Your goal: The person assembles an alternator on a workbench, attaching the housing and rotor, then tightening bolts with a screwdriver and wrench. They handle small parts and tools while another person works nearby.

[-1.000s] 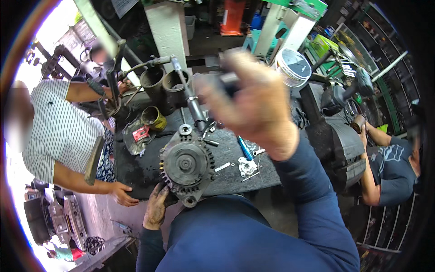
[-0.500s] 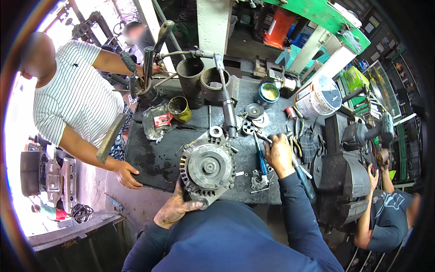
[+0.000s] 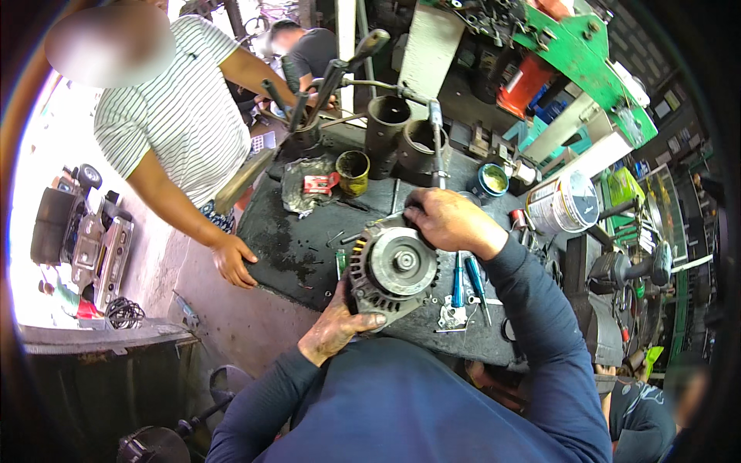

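An alternator (image 3: 404, 262) with a round pulley and slotted metal housing sits at the bench's near edge, in front of my body. My left hand (image 3: 343, 324) grips its lower left side, thumb along the bottom lug. Over its upper right edge curls my right hand (image 3: 455, 220), fingers wrapped on the housing; the fingertips are partly hidden. Just right of the alternator lie two screwdrivers with blue handles (image 3: 458, 292) (image 3: 475, 276). Beside them is a small metal part (image 3: 453, 315) with a thin pin.
A yellowish can (image 3: 353, 174), a red box (image 3: 318, 184) and dark metal cylinders (image 3: 386, 127) stand farther back on the dark bench (image 3: 289, 247). A white bucket (image 3: 567, 202) is right. At left, a co-worker in a striped shirt (image 3: 189, 100) rests a hand (image 3: 233, 261) by the bench edge.
My right hand has left the tools on the right and moved left onto the alternator's upper edge. My left hand keeps its hold. The whole view has shifted.
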A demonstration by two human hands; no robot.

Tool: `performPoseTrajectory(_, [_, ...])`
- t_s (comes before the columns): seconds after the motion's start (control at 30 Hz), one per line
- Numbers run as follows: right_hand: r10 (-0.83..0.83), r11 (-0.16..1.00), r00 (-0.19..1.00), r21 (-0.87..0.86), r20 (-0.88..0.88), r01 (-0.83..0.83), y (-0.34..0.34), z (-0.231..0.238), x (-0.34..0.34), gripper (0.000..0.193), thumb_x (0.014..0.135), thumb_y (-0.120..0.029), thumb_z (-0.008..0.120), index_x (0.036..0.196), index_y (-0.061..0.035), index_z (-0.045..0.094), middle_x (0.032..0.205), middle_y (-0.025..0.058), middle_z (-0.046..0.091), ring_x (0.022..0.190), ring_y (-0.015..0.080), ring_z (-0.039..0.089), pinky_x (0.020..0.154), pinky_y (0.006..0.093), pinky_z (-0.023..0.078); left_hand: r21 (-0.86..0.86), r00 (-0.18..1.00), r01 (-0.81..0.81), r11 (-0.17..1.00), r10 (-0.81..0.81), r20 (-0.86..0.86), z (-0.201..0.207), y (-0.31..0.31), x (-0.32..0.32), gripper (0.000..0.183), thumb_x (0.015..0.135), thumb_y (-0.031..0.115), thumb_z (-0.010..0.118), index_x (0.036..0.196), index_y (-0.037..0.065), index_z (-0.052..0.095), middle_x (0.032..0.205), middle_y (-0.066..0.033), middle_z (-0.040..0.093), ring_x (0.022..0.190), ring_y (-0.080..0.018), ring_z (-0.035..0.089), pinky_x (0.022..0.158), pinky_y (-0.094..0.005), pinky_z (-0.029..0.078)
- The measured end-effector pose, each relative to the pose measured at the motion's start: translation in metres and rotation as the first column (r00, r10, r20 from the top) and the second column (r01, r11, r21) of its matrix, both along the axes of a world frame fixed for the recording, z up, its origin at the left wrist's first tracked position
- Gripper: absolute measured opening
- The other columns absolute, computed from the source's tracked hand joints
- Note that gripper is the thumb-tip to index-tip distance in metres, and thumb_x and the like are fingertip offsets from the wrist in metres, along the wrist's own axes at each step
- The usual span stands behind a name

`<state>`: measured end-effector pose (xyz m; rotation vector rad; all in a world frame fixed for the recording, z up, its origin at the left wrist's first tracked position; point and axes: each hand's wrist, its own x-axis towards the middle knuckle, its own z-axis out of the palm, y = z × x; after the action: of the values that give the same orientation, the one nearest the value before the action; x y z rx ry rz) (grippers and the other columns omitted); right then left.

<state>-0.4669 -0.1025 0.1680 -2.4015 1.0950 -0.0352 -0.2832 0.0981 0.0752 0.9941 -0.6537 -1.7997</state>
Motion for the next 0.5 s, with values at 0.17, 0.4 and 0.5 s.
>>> performPoseTrajectory(0.17, [-0.059,0.997,0.996,-0.049,0.071,0.063,0.030,0.040,-0.005,0.029,0.098,-0.023,0.063,0.111,0.0033,0.066,0.099,0.0295,0.071,0.099,0.0459,0.069,0.086,0.0524,0.053,-0.251,0.998,-0.063,0.966,0.062,-0.012,0.018,0.006,-0.006,0.136,0.069,0.024,0.097,0.164,0.004,0.001,0.156,-0.0133,0.039,0.148,-0.0249,0.036,0.124,-0.0432,0.031])
performPoseTrajectory(0.4, [-0.361,0.924,0.687,0.140,0.631,0.357,0.096,0.061,-0.040,0.023,0.108,-0.020,0.056,0.118,-0.0001,0.060,0.093,0.0074,0.062,0.087,0.0146,0.056,0.081,0.0300,0.049,-0.611,0.244,0.327,0.721,0.560,0.792,0.072,0.002,0.032,0.146,0.043,0.026,0.097,0.166,0.015,0.019,0.149,-0.0272,0.041,0.130,-0.0525,0.046,0.110,-0.0575,0.044])
performPoseTrajectory(0.5, [-0.301,0.890,0.583,0.004,0.755,0.455,0.098,0.014,-0.033,0.024,0.110,-0.021,0.054,0.118,-0.0001,0.062,0.098,0.0103,0.065,0.090,0.0174,0.059,0.083,0.0321,0.050,-0.705,0.072,0.515,0.487,0.795,0.602,0.078,-0.027,0.048,0.131,0.042,0.020,0.093,0.161,0.030,0.039,0.141,-0.0209,0.044,0.127,-0.0452,0.048,0.106,-0.0557,0.047])
